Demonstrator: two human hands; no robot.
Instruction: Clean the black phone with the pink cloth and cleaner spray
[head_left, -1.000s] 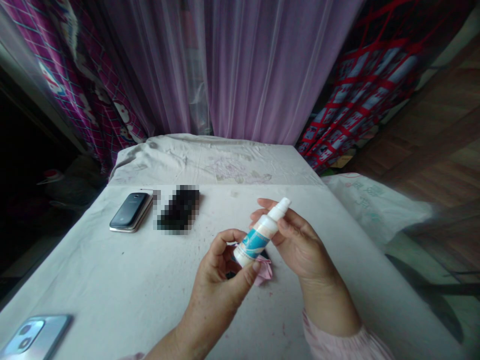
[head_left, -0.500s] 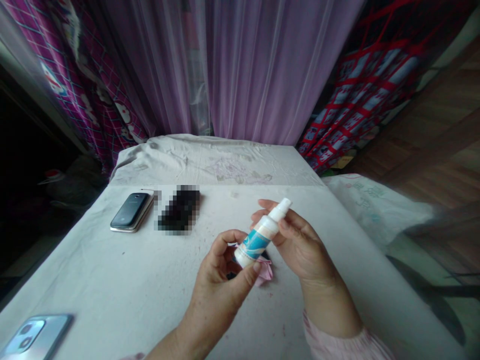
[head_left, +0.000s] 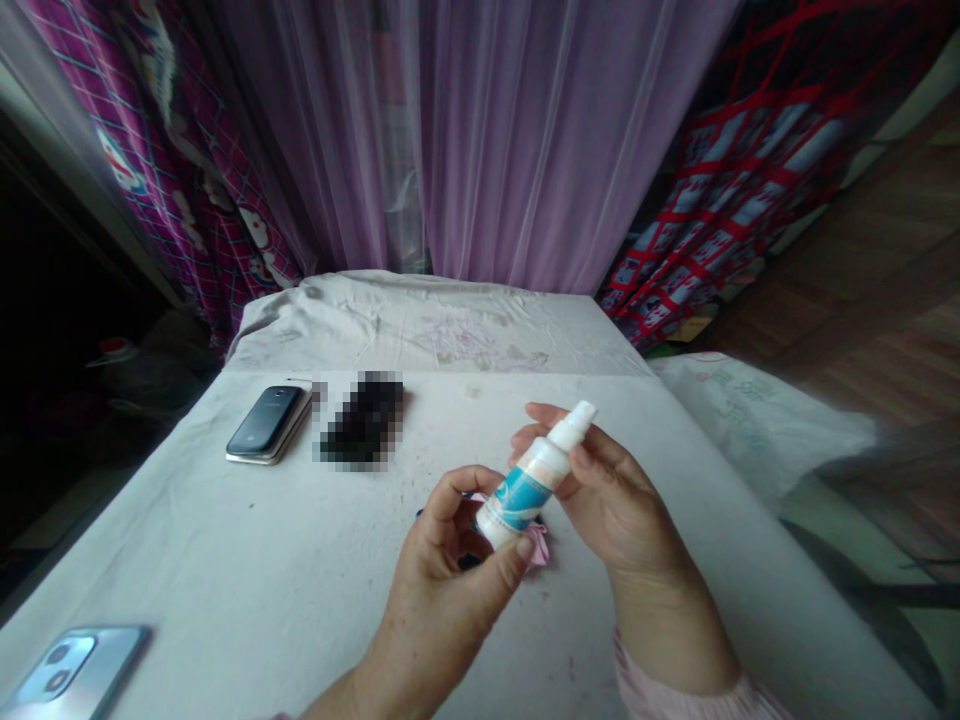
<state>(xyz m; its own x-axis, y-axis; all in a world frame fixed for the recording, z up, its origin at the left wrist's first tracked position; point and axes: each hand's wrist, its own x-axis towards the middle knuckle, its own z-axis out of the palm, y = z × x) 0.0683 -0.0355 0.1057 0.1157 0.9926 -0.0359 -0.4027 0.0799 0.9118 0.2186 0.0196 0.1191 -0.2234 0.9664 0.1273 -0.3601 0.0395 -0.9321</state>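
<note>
Both hands hold a small white spray bottle [head_left: 529, 482] with a blue label, tilted above the white cloth-covered table [head_left: 247, 560]. My left hand [head_left: 450, 585] pinches its bottom end between thumb and fingers. My right hand [head_left: 611, 495] grips the upper part, with the thumb by the white nozzle. Under the hands a pink cloth [head_left: 536, 545] lies on the table, mostly hidden, with something dark beside it.
A dark phone [head_left: 268, 424] and a blurred black object [head_left: 362, 420] lie at the far left of the table. Another phone [head_left: 71, 672], light blue, sits at the near left corner. Purple curtains [head_left: 495, 140] hang behind. A white sack [head_left: 750, 420] lies right of the table.
Both hands and the bottle have barely moved; the view has shifted slightly, so everything sits a little lower and to the right.
</note>
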